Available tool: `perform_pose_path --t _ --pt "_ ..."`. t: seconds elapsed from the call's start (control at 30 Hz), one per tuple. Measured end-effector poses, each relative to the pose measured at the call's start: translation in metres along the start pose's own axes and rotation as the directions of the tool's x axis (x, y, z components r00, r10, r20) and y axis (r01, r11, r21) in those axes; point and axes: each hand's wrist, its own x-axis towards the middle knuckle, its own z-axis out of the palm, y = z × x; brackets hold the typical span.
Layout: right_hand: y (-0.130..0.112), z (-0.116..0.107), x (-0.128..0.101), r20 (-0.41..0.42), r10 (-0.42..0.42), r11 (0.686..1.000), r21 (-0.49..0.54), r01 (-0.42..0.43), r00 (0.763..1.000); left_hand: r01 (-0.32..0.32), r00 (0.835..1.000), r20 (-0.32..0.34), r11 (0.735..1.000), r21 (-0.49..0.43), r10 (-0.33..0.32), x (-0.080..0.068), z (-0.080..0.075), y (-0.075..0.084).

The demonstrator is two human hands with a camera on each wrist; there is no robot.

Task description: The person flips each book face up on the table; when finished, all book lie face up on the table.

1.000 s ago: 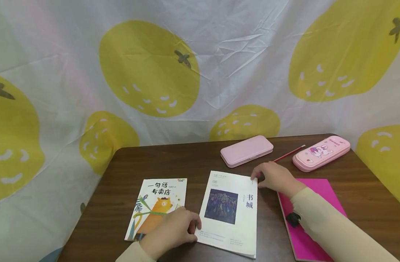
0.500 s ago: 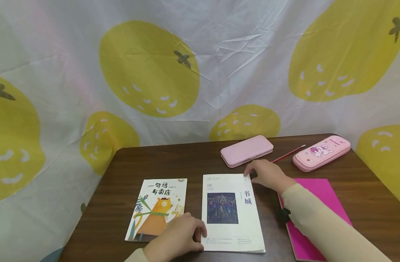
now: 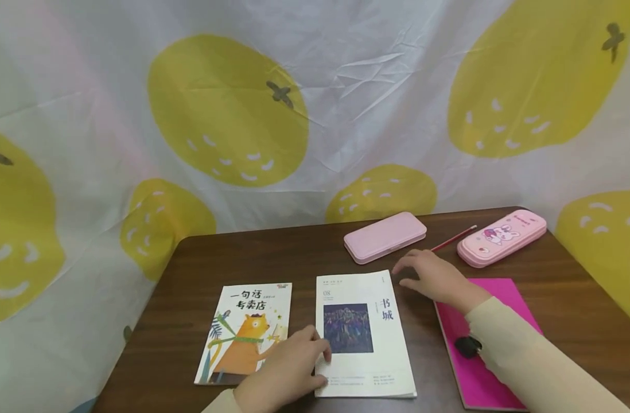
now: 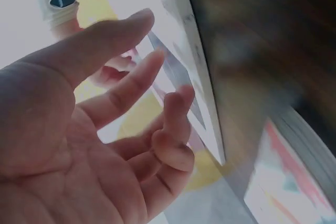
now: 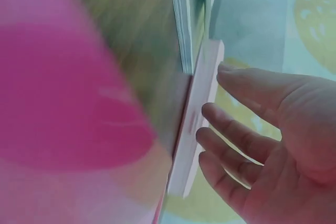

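A white magazine (image 3: 346,373) with a dark picture on its cover lies flat in the middle of the table. Over its lower left edge hovers my left hand (image 3: 286,370), fingers loosely bent and holding nothing; the left wrist view shows the same hand (image 4: 100,129) with thumb and fingers apart. Just off the magazine's upper right corner is my right hand (image 3: 436,278), which also holds nothing. Its fingers spread loosely in the right wrist view, near the plain pink case (image 5: 197,114). To the left lies a picture book (image 3: 242,344) with an orange cat, partly covered by my left hand.
A bright pink book (image 3: 493,378) lies at the right, under my right forearm. Along the back are the plain pink pencil case (image 3: 384,236), a red pencil (image 3: 454,238) and a pink rabbit pencil case (image 3: 501,238). A lemon-print curtain (image 3: 315,143) hangs behind the table.
The magazine has turned from slanted to nearly straight and shifted slightly left. Both hands have let go of it: the right has moved off its corner, the left has loosened at its edge.
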Motion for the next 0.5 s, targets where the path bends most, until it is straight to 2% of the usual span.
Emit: perform_pose_path --t 0.1,0.23,0.37,0.5 --pt "0.009 -0.011 -0.017 -0.025 0.021 1.0 0.0 -0.021 0.999 -0.021 0.999 -0.033 1.0 -0.006 0.021 0.012 0.001 0.015" --pt "0.026 -0.025 -0.042 -0.034 0.05 0.999 0.011 -0.049 0.998 -0.086 0.996 -0.027 0.996 -0.006 0.085 0.029 0.005 0.036" --pt "0.048 -0.036 -0.063 -0.035 0.067 0.997 0.041 -0.066 0.997 -0.152 0.988 -0.02 0.988 0.013 0.152 0.047 0.009 0.061" --pt "0.072 -0.043 -0.081 -0.045 0.074 0.997 0.037 -0.073 0.996 -0.218 0.974 -0.044 0.973 0.07 0.222 0.062 0.016 0.085"
